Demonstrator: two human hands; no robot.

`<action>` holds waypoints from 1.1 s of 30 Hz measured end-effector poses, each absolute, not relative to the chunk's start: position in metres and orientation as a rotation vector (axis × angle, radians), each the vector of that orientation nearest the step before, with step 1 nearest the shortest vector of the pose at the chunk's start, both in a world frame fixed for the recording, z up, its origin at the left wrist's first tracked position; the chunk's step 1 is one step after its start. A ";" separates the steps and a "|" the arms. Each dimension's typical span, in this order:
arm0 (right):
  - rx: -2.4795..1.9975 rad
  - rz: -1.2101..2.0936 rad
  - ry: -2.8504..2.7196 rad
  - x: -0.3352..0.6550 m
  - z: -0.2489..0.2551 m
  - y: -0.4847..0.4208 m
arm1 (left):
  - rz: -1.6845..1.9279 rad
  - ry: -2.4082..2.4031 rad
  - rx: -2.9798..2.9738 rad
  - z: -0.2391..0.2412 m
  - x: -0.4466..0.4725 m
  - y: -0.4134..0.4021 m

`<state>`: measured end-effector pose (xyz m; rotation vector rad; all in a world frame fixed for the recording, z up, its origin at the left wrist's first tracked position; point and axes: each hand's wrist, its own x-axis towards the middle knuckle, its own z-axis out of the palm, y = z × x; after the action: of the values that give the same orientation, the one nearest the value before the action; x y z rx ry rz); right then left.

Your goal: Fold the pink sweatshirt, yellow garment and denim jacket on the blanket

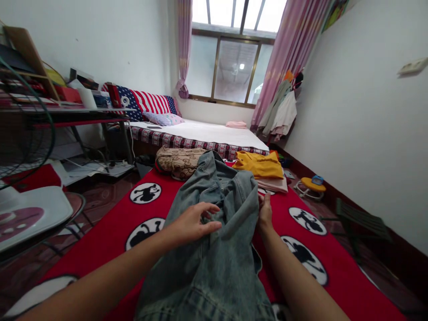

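A faded blue denim jacket (pixel 220 209) lies crumpled on the red blanket (pixel 110 232) in front of me. My left hand (pixel 195 223) rests on its middle, fingers curled and pinching a fold of the denim. My right hand (pixel 265 213) is at the jacket's right edge, its fingers tucked under the cloth and gripping it, so most of them are hidden.
Beyond the jacket lie a brown patterned bag (pixel 179 161), a folded yellow garment (pixel 260 165) on a pink one (pixel 272 184), then a bed (pixel 207 133). A desk (pixel 67 111) and fan (pixel 23 133) stand left; a small yellow stool (pixel 310 185) and dark folding chair (pixel 359 220) right.
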<state>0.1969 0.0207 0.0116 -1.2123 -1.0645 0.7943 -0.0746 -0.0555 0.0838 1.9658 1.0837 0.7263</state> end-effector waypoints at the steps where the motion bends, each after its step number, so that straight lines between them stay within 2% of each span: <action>1: -1.203 0.876 -0.985 0.198 0.018 0.022 | 0.715 1.077 1.938 0.081 -0.070 -0.056; 5: -1.288 1.050 -0.921 0.204 0.048 0.021 | 0.615 0.921 1.944 0.081 -0.049 -0.073; 9: -1.433 0.823 -1.021 0.226 0.060 0.018 | 0.593 0.830 1.944 0.087 -0.048 -0.079; 12: -1.507 0.579 -0.907 0.262 0.048 0.013 | 0.872 1.087 1.967 0.079 -0.077 -0.053; 15: -1.630 0.457 -0.799 0.303 0.028 0.006 | 1.182 1.564 2.051 0.056 -0.125 -0.014; 18: -1.703 0.430 -0.749 0.330 0.015 -0.001 | 1.030 1.804 1.875 0.030 -0.160 0.012; 20: -1.734 0.411 -0.748 0.336 0.015 -0.001 | 0.910 1.737 1.778 0.018 -0.167 0.016; 23: -1.793 0.355 -0.918 0.323 0.023 0.001 | 0.931 1.647 1.831 0.014 -0.157 0.010; 29: -1.785 0.313 -1.678 0.281 0.027 -0.006 | 0.969 1.554 2.022 0.059 -0.162 0.007; 31: -1.758 0.386 -1.787 0.289 0.029 -0.010 | 1.001 1.640 2.046 0.083 -0.186 0.013; 33: -1.783 0.326 -1.738 0.311 0.035 -0.011 | 1.124 1.880 2.047 0.103 -0.217 0.022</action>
<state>0.3105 -0.0110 0.0355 -1.7834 -1.7382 0.3260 -0.2169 0.0215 0.1032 2.0471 1.8803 1.1243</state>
